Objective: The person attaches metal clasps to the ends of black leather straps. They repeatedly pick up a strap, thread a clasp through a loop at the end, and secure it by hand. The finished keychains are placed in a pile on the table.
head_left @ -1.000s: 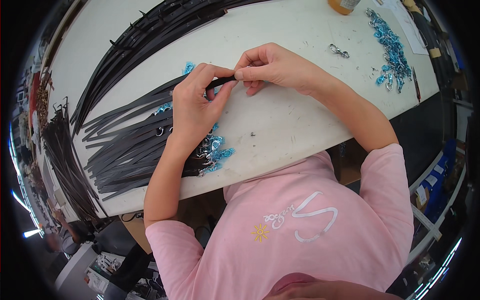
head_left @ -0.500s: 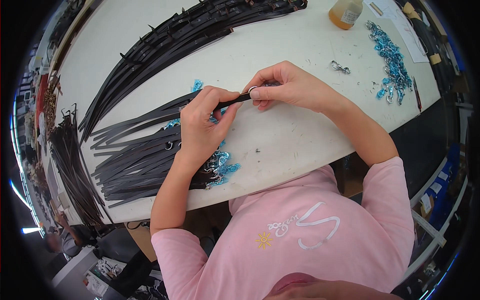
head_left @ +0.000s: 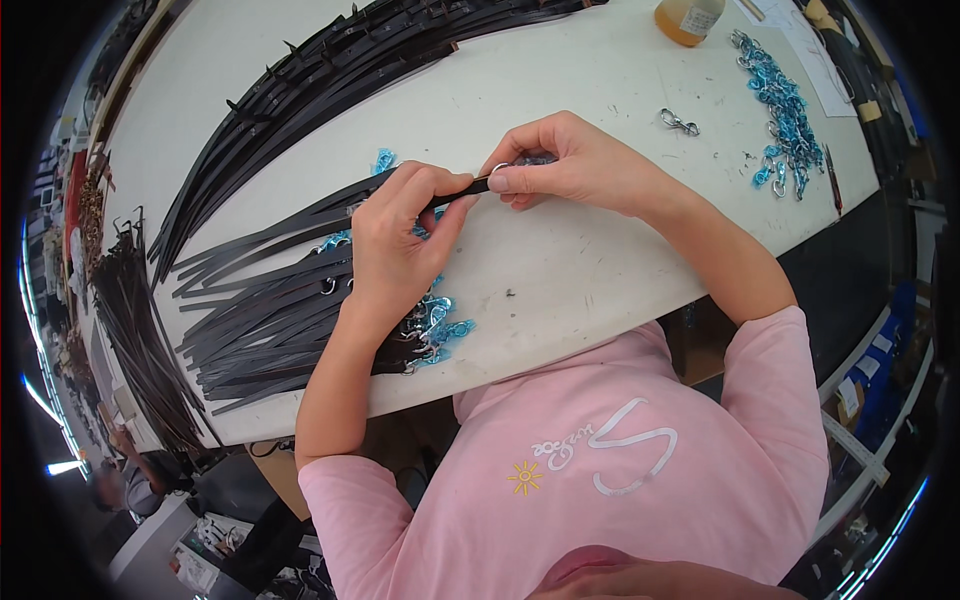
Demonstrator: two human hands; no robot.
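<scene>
A black strap is pinched near its end between the thumb and fingers of my left hand. My right hand is closed on a silver metal ring at the strap's tip; part of a clip wrapped in bluish film shows behind its thumb, mostly hidden by the fingers. Below my left hand lies a pile of black straps, with clips in blue film at their right ends. A few more straps pass under the left wrist.
Long black straps curve across the back of the white table. On the right are a pile of blue-wrapped clips, a bare metal clip, a pointed tool and a bottle of amber liquid. Dark straps hang at the left edge.
The whole view has shifted slightly, so the table's things sit a little further left. Both hands keep nearly the same grip on the strap end and ring.
</scene>
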